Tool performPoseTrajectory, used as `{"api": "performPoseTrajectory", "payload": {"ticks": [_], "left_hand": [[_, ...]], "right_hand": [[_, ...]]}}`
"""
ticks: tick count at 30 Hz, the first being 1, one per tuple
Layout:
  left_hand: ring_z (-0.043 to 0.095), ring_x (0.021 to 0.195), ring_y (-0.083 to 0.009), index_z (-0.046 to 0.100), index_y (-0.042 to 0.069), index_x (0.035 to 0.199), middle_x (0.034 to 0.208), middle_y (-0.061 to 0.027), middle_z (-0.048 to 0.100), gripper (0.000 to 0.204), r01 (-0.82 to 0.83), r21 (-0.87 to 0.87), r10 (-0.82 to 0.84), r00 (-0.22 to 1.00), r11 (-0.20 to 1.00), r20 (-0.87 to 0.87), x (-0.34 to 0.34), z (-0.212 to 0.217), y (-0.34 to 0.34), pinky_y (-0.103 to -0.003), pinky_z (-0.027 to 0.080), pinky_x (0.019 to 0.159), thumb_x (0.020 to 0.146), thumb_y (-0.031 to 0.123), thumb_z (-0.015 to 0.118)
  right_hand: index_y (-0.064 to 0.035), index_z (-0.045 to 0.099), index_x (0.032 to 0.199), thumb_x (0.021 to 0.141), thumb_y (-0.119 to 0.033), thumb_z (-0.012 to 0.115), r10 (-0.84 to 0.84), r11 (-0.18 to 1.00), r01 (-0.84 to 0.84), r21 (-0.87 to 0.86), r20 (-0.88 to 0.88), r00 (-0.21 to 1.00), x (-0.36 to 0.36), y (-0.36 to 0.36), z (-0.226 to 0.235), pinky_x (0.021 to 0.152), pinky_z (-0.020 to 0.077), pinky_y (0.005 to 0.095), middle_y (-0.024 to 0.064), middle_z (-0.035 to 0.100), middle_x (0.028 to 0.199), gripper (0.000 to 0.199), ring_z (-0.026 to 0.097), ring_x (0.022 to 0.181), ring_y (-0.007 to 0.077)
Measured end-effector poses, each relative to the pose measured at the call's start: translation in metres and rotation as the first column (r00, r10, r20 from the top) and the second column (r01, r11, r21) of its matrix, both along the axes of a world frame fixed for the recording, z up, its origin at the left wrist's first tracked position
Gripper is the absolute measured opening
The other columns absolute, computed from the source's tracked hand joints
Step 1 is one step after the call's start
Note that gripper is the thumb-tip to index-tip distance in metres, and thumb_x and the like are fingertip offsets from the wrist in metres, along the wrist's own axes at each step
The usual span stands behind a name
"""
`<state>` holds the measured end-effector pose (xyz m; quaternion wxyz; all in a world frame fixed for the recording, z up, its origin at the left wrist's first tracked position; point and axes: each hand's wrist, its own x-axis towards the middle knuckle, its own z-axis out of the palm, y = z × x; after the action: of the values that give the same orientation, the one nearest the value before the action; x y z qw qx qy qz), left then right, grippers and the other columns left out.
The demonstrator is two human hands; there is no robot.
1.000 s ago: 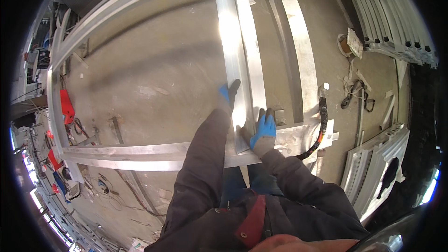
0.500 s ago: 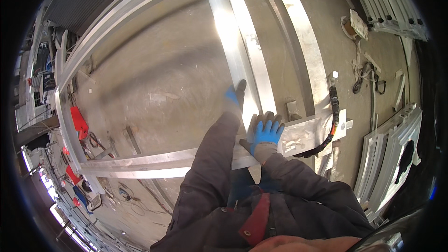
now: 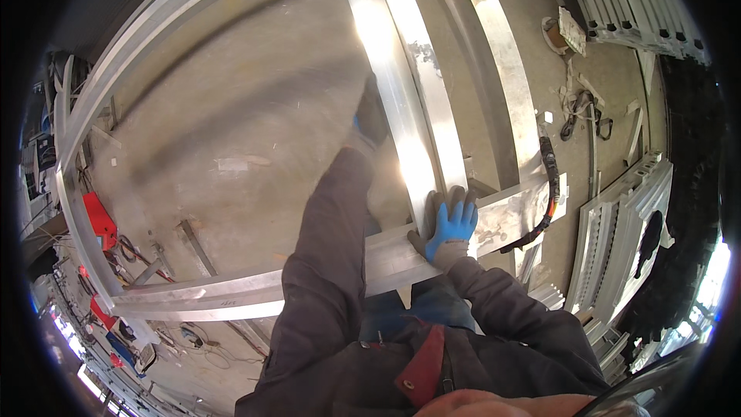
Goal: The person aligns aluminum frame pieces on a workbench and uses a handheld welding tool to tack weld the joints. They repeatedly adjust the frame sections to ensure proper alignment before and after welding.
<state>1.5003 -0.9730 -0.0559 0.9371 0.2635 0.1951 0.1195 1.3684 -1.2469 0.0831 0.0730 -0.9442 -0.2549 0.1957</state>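
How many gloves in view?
2: the left glove, blurred, beside the long metal beam; the right glove, fingers spread at the beam's near end. Any more may be hidden or too small to tell.

The right grip is gloved in blue with a grey cuff and dark fingertips; the left grip, blurred, shows dark grey and blue. The metal beam gleams silver-white. The jacket is dark grey, its collar red, the jeans blue; the cable is black with orange-red.
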Motion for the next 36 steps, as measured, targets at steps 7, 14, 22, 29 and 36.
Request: {"api": "performPoseTrajectory", "payload": {"ticks": [7,14,22,29,36], "left_hand": [[0.069,0.111,-0.0271,0.064,0.005,0.137,0.126,-0.0133,0.071,0.065,0.128,-0.012,-0.128,0.992,0.992,0.004,0.061,0.002,0.067,-0.042,0.057,0.097,0.099,0.058,0.065],[0.073,0.102,-0.0313,0.065,0.003,0.133,0.119,-0.0156,0.074,0.054,0.247,-0.089,-0.261,0.933,0.965,-0.249,0.068,0.004,0.073,-0.047,0.060,0.091,0.094,0.039,0.076],[0.073,0.102,-0.0304,0.066,0.002,0.133,0.119,-0.0151,0.074,0.053,0.195,-0.063,-0.204,0.954,0.979,-0.221,0.067,0.013,0.071,-0.045,0.060,0.090,0.095,0.039,0.075],[0.071,0.104,-0.0274,0.066,0.002,0.132,0.119,-0.0124,0.074,0.053,0.219,-0.115,-0.234,0.962,0.969,-0.143,0.064,0.020,0.073,-0.043,0.058,0.093,0.097,0.042,0.073],[0.061,0.127,-0.0295,0.051,0.003,0.150,0.144,-0.0156,0.061,0.066,0.147,0.046,-0.135,0.969,0.988,-0.207,0.060,0.013,0.115,-0.050,0.050,0.107,0.106,0.052,0.056]], "right_hand": [[-0.0048,0.047,0.151,0.072,-0.058,0.085,0.004,1.000,-0.004,0.025,-0.002,1.000,0.001,-0.001,-0.003,0.117,0.0213,0.0724,0.0356,0.029,0.160,0.103,0.017,0.150,0.0632],[-0.0044,0.050,0.148,0.073,-0.059,0.085,0.019,0.997,-0.020,0.068,0.014,1.000,0.004,-0.002,-0.002,0.112,0.0232,0.0749,0.0349,0.031,0.159,0.098,0.018,0.148,0.0663],[0.0078,0.041,0.153,0.078,-0.049,0.087,-0.036,0.969,0.003,0.246,0.130,0.991,0.025,-0.006,-0.005,0.114,0.0392,0.0623,0.0367,0.039,0.155,0.104,0.038,0.142,0.0592],[0.0065,0.029,0.161,0.093,-0.047,0.075,-0.210,0.924,0.192,0.332,0.018,0.978,0.138,0.070,-0.015,0.113,0.0448,0.0531,0.0352,0.043,0.157,0.098,0.049,0.140,0.0515],[-0.0009,0.026,0.164,0.098,-0.045,0.068,-0.267,0.885,0.298,0.358,-0.134,0.954,0.158,0.089,-0.017,0.111,0.0465,0.0522,0.0335,0.054,0.147,0.090,0.054,0.135,0.0504]]}}
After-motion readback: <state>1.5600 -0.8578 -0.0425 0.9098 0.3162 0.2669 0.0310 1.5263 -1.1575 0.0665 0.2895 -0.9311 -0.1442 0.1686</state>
